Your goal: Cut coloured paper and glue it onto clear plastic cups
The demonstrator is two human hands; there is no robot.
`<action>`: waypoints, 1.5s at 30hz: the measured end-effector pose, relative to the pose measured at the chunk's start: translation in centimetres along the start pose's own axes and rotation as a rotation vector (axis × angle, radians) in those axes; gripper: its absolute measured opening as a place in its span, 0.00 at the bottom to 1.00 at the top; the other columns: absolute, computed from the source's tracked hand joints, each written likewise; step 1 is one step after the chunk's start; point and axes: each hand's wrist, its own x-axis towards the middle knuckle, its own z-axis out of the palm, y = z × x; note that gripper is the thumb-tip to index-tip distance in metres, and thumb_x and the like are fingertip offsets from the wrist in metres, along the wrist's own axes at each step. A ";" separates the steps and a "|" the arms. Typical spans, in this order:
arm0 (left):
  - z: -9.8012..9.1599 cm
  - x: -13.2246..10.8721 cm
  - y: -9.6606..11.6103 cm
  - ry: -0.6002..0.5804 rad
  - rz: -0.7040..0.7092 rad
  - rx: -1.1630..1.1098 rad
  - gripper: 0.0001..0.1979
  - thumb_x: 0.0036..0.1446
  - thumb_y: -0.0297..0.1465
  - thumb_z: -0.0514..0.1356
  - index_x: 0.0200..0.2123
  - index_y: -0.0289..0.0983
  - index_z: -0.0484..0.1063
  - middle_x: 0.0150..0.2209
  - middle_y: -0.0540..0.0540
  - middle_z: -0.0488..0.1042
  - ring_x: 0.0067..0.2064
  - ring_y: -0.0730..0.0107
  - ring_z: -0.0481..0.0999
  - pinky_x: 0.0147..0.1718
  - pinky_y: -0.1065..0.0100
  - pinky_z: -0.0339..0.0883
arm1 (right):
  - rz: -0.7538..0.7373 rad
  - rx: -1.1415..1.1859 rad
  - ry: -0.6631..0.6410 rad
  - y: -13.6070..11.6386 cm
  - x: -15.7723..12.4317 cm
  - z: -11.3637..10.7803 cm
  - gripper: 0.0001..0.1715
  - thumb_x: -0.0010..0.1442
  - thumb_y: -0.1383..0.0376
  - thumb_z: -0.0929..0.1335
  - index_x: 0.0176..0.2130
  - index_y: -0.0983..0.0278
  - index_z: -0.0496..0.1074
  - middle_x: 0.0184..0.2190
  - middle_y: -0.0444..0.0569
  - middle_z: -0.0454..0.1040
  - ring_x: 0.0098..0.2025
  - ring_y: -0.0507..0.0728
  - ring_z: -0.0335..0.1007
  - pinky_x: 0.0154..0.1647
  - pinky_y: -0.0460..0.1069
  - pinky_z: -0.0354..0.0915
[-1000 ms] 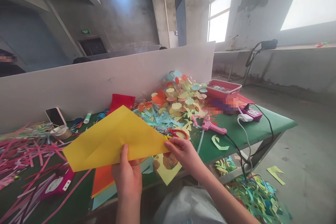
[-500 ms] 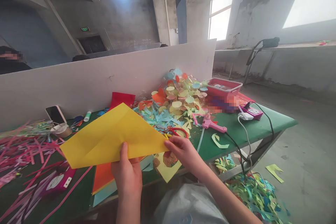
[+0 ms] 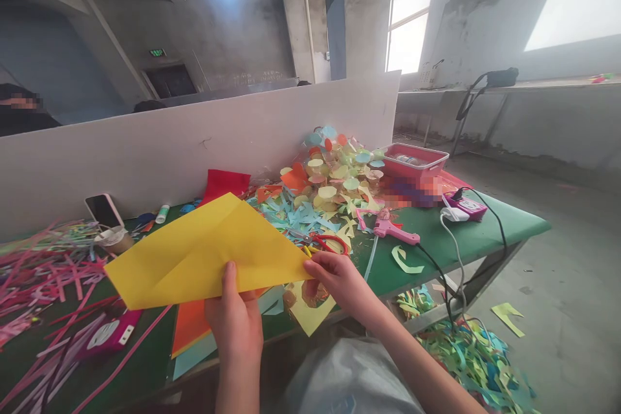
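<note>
A folded sheet of yellow paper (image 3: 204,255) fills the middle of my view, with crease lines across it. My left hand (image 3: 235,317) pinches its lower edge, thumb in front. My right hand (image 3: 339,284) grips its right corner between thumb and fingers. Beneath the sheet lie orange and pale blue paper sheets (image 3: 191,336) and a cut yellow paper piece (image 3: 308,317). Just beyond my right hand are red-handled scissors (image 3: 332,244) on coloured scraps, and their blades are partly hidden.
The green table (image 3: 466,226) holds a pink glue gun (image 3: 392,231), a phone (image 3: 103,210), pink paper strips (image 3: 48,272), a heap of paper discs (image 3: 334,171) and a pink tray (image 3: 414,163). A white partition (image 3: 194,136) runs behind. A person (image 3: 22,110) sits beyond it. Paper scraps (image 3: 470,362) lie below.
The yellow sheet's left corner has swung slightly further left, and the sheet sits a little flatter. My hands keep their hold, and the view has shifted slightly.
</note>
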 end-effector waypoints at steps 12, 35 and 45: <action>-0.1 -0.2 -0.2 -0.137 -0.084 0.096 0.18 0.56 0.36 0.64 0.50 0.40 0.74 0.53 0.43 0.76 0.56 0.59 0.75 0.51 0.61 0.73 | -0.058 0.004 0.077 0.1 0.1 0.2 0.22 0.63 0.48 0.64 0.27 0.61 0.66 0.21 0.46 0.75 0.22 0.52 0.59 0.24 0.47 0.55; -1.0 -2.0 -1.8 -0.611 -0.388 0.311 0.21 0.47 0.47 0.68 0.35 0.35 0.79 0.39 0.39 0.82 0.46 0.55 0.79 0.45 0.63 0.74 | -0.219 -0.065 0.194 -0.3 -0.4 1.2 0.21 0.63 0.50 0.63 0.26 0.61 0.64 0.18 0.40 0.61 0.21 0.50 0.55 0.24 0.46 0.56; -1.9 2.4 0.2 -0.294 -0.243 0.074 0.13 0.55 0.39 0.63 0.40 0.36 0.75 0.42 0.40 0.80 0.52 0.59 0.77 0.57 0.54 0.66 | -0.192 -0.109 0.217 -0.6 -0.4 -0.3 0.21 0.63 0.50 0.64 0.26 0.61 0.66 0.17 0.40 0.63 0.20 0.50 0.55 0.23 0.46 0.55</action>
